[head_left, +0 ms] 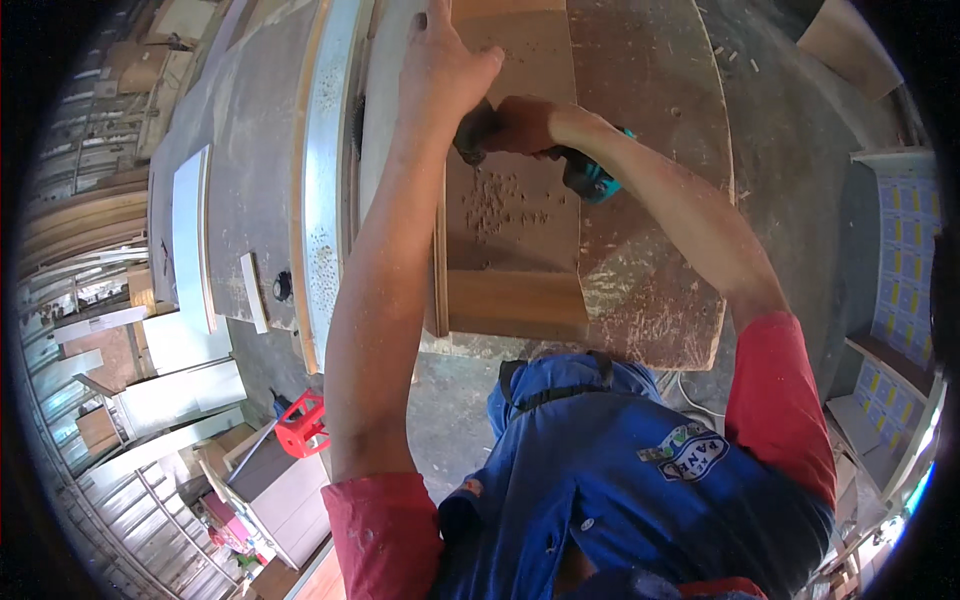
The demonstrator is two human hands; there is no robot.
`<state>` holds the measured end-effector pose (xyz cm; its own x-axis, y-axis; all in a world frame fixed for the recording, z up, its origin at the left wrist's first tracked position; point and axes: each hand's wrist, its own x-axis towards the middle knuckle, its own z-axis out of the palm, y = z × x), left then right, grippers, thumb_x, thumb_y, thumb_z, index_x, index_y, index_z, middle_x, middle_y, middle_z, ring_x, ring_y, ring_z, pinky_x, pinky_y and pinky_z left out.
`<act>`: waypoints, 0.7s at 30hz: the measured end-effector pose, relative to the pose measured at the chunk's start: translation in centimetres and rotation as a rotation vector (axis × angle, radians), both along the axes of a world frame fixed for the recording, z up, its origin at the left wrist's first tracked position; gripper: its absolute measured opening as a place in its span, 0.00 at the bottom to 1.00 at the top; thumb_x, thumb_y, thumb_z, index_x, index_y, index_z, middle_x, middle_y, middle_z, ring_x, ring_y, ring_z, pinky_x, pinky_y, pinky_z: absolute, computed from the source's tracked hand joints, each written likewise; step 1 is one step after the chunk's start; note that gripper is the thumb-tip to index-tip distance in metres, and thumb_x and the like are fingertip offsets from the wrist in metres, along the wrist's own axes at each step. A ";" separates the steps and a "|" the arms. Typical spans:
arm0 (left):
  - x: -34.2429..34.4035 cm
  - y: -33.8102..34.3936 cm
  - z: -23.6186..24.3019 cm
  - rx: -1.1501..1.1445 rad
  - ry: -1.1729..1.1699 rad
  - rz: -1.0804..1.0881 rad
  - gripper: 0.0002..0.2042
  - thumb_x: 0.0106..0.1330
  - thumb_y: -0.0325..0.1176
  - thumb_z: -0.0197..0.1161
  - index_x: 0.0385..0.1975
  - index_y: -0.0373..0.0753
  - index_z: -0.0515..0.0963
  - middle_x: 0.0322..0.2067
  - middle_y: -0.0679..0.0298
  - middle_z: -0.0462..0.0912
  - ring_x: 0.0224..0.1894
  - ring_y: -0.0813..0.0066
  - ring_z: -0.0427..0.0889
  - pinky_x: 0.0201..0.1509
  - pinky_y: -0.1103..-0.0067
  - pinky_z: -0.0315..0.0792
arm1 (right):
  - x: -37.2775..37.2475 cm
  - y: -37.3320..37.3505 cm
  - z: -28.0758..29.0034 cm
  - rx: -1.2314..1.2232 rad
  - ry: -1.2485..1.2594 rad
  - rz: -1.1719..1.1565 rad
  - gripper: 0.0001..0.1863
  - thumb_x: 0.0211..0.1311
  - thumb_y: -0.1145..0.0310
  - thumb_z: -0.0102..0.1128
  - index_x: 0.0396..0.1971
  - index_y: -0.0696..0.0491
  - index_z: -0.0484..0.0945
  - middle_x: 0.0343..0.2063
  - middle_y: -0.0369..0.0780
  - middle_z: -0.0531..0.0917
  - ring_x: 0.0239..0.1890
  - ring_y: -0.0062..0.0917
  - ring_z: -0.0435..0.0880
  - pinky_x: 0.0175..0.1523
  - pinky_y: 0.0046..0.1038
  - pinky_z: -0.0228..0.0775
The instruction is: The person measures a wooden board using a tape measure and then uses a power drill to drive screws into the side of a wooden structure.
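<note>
My right hand (525, 125) is wrapped round a black and teal cordless drill (590, 180), its dark front end reaching left toward my left forearm. Below it lies a brown wooden box-like piece (515, 300) with raised side boards. Small dark bits (500, 205), too small to name for certain, are scattered inside it. Toward the far end of the piece, my left hand (445, 60) is stretched forward over its left side, thumb spread out to the right. The picture's upper edge cuts off some of its fingers. My left forearm hides part of the left board.
The piece rests on a worn brown worktable (650, 260) with a rounded right edge. Left of it runs a long pale panel (325, 190) sprinkled with bits. A red plastic frame (302, 424) stands at lower left. Stacked boards (190, 345) line the left; printed sheets (905, 270) are at right.
</note>
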<state>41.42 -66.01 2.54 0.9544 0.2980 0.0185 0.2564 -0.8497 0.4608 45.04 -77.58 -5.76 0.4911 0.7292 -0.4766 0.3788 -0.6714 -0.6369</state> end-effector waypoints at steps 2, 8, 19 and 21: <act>0.1 0.1 -0.3 0.014 -0.103 -0.040 0.46 0.59 0.35 0.68 0.75 0.35 0.46 0.60 0.33 0.70 0.63 0.40 0.72 0.64 0.59 0.70 | 1.2 -0.9 -0.7 0.032 0.119 -0.143 0.25 0.63 0.49 0.61 0.18 0.57 0.77 0.14 0.41 0.78 0.16 0.28 0.79 0.23 0.35 0.73; -0.2 0.6 -0.8 0.026 -0.119 -0.077 0.42 0.58 0.22 0.59 0.74 0.34 0.48 0.62 0.33 0.68 0.63 0.40 0.71 0.65 0.61 0.69 | 7.0 -4.0 -3.7 0.279 0.047 -0.417 0.27 0.63 0.45 0.65 0.22 0.57 0.77 0.13 0.36 0.74 0.14 0.21 0.73 0.19 0.28 0.65; -0.1 0.7 -1.0 0.087 -0.154 -0.131 0.38 0.59 0.21 0.53 0.74 0.38 0.52 0.68 0.41 0.63 0.70 0.47 0.64 0.74 0.66 0.59 | 12.9 -2.6 -3.7 0.229 0.173 -0.600 0.18 0.68 0.55 0.57 0.28 0.55 0.81 0.14 0.39 0.75 0.14 0.23 0.71 0.20 0.29 0.62; -0.1 1.0 -1.4 0.115 -0.218 -0.164 0.38 0.59 0.21 0.53 0.74 0.37 0.52 0.69 0.43 0.63 0.71 0.47 0.63 0.75 0.66 0.58 | 12.6 -1.4 -4.8 0.316 0.068 -0.510 0.26 0.64 0.47 0.63 0.19 0.55 0.75 0.12 0.35 0.72 0.13 0.20 0.70 0.19 0.28 0.62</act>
